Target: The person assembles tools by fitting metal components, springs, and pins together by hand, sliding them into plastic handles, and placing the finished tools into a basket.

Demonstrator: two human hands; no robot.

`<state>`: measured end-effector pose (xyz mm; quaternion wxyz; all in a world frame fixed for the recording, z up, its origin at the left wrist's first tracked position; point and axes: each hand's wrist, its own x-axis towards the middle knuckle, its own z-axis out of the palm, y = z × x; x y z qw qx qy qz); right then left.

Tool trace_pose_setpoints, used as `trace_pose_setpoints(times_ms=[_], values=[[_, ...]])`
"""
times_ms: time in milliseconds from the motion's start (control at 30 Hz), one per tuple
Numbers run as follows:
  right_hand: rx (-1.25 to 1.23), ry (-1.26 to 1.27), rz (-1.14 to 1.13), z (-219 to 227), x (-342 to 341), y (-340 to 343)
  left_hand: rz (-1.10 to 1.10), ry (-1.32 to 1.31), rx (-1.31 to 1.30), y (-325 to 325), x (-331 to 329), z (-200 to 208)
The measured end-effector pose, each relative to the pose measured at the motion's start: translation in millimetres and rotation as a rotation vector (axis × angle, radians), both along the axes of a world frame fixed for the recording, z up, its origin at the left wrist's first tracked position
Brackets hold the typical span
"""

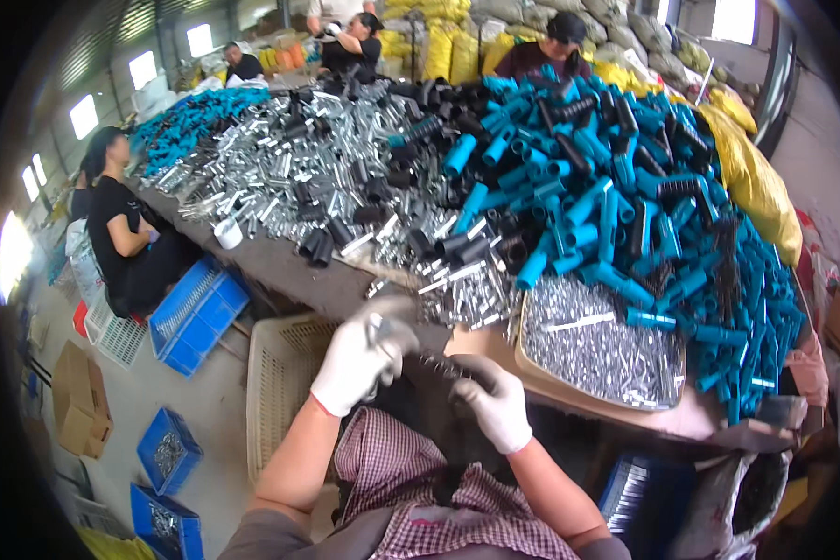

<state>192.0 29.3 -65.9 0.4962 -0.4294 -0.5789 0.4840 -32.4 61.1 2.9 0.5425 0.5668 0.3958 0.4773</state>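
The left hand [369, 357] is blurry, so I can't tell its fingers' grip. Between the 2 hands sits a thin dark piece [437, 363], likely light and stiff, best held by the end the right hand [493, 399] pinches.

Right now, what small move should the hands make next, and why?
Probably steady the left hand beside the dark slender part: the right hand grips one end, while the left looks blurred near the other, its contact unclear.
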Motion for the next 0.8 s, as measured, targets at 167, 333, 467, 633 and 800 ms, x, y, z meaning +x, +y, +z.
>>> trace_pose_setpoints(times_ms=[167,333,467,633,800], values=[[-0.319,0.115,0.036,-6.6,19.3,-34.7,0.165,-0.372,0.264,-1.6,24.9,-5.7],[-0.358,0.309,0.071,-8.9,20.4,-58.5,0.131,-0.72,0.172,-13.2,46.2,-35.6],[-0.475,0.468,0.13,5.9,26.9,-67.8,-0.085,-0.82,0.084,-34.6,74.2,-59.4],[-0.509,0.559,0.104,-1.7,66.2,-80.6,-0.187,0.262,0.186,-35.1,52.0,-33.3],[-0.412,0.207,0.134,-11.7,85.3,-104.5,-0.637,0.913,0.597,-45.4,80.0,-1.5]])
